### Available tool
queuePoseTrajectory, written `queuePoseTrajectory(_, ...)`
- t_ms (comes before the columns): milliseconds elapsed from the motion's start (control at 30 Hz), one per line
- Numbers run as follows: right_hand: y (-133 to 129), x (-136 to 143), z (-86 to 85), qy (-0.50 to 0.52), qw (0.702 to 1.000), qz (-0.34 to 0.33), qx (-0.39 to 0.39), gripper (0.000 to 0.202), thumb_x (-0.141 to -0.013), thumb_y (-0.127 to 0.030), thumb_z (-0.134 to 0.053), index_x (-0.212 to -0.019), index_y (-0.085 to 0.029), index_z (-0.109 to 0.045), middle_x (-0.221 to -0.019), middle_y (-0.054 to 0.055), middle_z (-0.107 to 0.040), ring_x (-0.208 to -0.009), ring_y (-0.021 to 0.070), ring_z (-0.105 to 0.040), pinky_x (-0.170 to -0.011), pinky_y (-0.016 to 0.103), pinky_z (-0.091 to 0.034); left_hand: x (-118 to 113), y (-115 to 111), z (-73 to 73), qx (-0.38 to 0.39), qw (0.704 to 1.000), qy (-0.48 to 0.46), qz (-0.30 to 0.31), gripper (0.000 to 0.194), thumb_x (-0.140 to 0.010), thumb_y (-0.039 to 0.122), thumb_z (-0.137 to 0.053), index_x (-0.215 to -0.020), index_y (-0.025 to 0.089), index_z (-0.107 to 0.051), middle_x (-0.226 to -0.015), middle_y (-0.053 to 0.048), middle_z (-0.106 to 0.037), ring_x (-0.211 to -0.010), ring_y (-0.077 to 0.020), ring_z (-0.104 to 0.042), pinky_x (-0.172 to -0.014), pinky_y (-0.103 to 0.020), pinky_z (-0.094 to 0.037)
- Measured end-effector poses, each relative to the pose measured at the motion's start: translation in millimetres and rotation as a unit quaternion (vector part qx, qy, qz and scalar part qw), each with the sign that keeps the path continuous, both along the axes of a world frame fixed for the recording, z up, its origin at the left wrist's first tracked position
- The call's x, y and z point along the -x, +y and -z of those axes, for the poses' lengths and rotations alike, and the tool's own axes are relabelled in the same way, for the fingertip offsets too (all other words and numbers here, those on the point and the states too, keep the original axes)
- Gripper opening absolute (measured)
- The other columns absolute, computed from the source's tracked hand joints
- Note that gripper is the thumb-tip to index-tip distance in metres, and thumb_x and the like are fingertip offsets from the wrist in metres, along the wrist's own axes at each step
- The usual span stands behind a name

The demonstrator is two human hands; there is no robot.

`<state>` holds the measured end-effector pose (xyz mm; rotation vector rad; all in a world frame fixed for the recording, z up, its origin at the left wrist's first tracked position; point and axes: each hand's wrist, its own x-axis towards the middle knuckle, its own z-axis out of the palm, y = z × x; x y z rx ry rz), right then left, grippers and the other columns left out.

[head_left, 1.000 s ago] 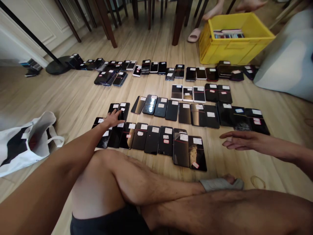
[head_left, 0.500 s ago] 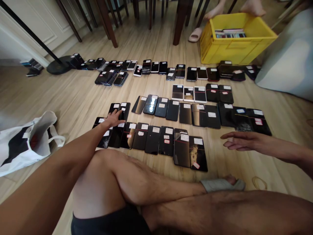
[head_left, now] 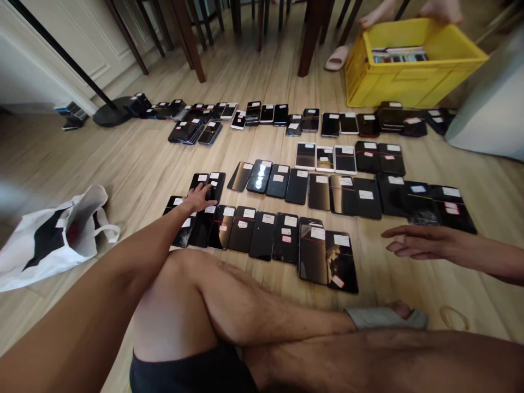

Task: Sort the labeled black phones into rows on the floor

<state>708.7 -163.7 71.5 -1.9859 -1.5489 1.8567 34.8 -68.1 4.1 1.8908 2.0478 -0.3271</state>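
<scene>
My left hand (head_left: 199,198) reaches out over the left end of the phones, its fingers spread and lying on a dark smartphone (head_left: 216,189) with a white label. Another labelled phone (head_left: 197,181) lies just left of that one, partly covered by the hand. Nearer to my legs runs a row of black phones (head_left: 262,236), many with white stickers. My right hand (head_left: 421,243) hovers above the floor at the right, fingers loosely stretched and holding nothing. Beyond it lie large dark devices (head_left: 452,207), and to its left a tablet-like device (head_left: 341,262) with a red-edged sticker.
More labelled phones (head_left: 310,120) lie in rows farther back. A yellow crate (head_left: 413,82) stands at the back right, with another person's feet at its rim. A white bag (head_left: 53,240) sits at left, a lamp base (head_left: 112,112) behind it. Rubber bands (head_left: 454,317) lie near my foot.
The whole view has shifted slightly, so things appear farther right. My left hand stays on the same phone, and my right hand still hovers with its fingers stretched.
</scene>
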Motion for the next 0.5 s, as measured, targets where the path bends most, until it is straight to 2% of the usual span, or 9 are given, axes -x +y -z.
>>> queuePoseTrajectory(133,0.9,-6.4,6.1,0.011,1.0,0.003,0.003,0.066,-0.076,-0.061,-0.083,-0.13,-0.027,-0.069,-0.122,0.011,-0.075,-0.117,0.032,-0.07,-0.1,0.034,-0.061,-7.9,-2.7,-7.6,0.007,1.0,0.004,-0.016,0.091,-0.089,0.07,-0.058,-0.165,0.034,-0.023,-0.176,-0.011,-0.013,-0.157,-0.0435,-0.022,-0.122,-0.061,-0.029)
queuePoseTrajectory(300,1.3,-11.7,10.6,0.017,1.0,0.008,0.013,0.067,-0.077,-0.06,-0.084,-0.133,-0.028,-0.068,-0.125,0.009,-0.074,-0.121,0.0296,-0.068,-0.1,0.029,-0.06,-13.4,-4.4,-13.3,0.015,1.0,0.001,-0.027,0.089,-0.09,0.067,-0.059,-0.165,0.035,-0.023,-0.176,-0.01,-0.012,-0.157,-0.0436,-0.022,-0.122,-0.062,-0.029)
queuePoseTrajectory(500,-0.6,-2.6,3.2,0.007,1.0,0.009,0.012,0.068,-0.075,-0.061,-0.083,-0.132,-0.029,-0.069,-0.125,0.009,-0.074,-0.121,0.0297,-0.069,-0.097,0.028,-0.061,-15.5,-4.8,-15.9,0.021,0.999,0.003,-0.027,0.088,-0.09,0.068,-0.058,-0.165,0.037,-0.022,-0.176,-0.009,-0.011,-0.156,-0.0451,-0.022,-0.119,-0.067,-0.031)
